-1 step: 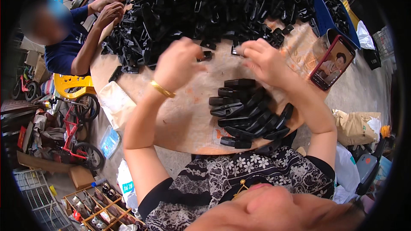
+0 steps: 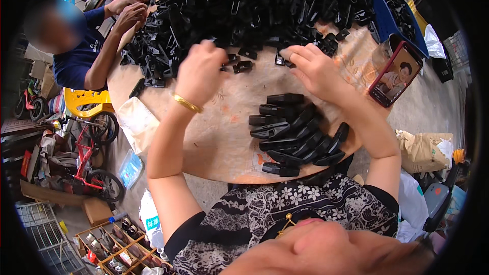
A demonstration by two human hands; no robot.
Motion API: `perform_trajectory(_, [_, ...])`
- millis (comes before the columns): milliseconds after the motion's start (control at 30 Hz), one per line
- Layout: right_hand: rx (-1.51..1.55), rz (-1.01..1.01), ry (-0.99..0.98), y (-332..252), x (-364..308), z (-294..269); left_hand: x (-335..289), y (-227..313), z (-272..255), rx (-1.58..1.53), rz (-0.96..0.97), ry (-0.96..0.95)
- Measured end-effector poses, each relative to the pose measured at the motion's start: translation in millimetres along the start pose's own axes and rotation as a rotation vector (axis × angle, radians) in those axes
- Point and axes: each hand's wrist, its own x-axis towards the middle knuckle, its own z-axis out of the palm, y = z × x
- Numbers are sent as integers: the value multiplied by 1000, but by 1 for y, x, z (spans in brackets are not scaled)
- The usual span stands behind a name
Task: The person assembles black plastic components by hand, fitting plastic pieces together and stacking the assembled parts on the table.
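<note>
My left hand [image 2: 201,74], with a gold bangle at the wrist, is over the near edge of a heap of black plastic parts [image 2: 244,7]. Its fingers are curled and blurred, so what they hold is hidden. Just right of them lie small black parts [image 2: 243,66] on the table. My right hand [image 2: 316,71] has its fingers closed at a small black plastic part [image 2: 280,60] by the heap's front edge. Below it, rows of long black plastic pieces [image 2: 293,132] lie stacked near the table's front edge.
A phone [image 2: 395,75] leans upright at the right of the round table [image 2: 214,147]. Behind it stands a blue crate [image 2: 397,20] of black parts. A co-worker's hands [image 2: 135,7] work at the far left. A white bag [image 2: 138,122] hangs at the left edge.
My left hand has moved left and slightly away from me, uncovering small black parts to its right. The right hand has shifted very slightly at the same spot.
</note>
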Motion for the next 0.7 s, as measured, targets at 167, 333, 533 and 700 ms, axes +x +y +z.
perform_trajectory(167, [-61, -22, -92, 7, -3, 9, -1, -19, 17, 273, -33, -16])
perform_trajectory(333, [217, 104, 11, 1, -5, 6, 3, -6, 25, 177, 41, 39])
perform_trajectory(533, [421, 163, -155, 4, -5, -1, 2, 42, 31, -809, 55, 322])
perform_trajectory(700, [62, 75, -173, 11, -12, -5, 4, 45, 52, -759, 313, 170])
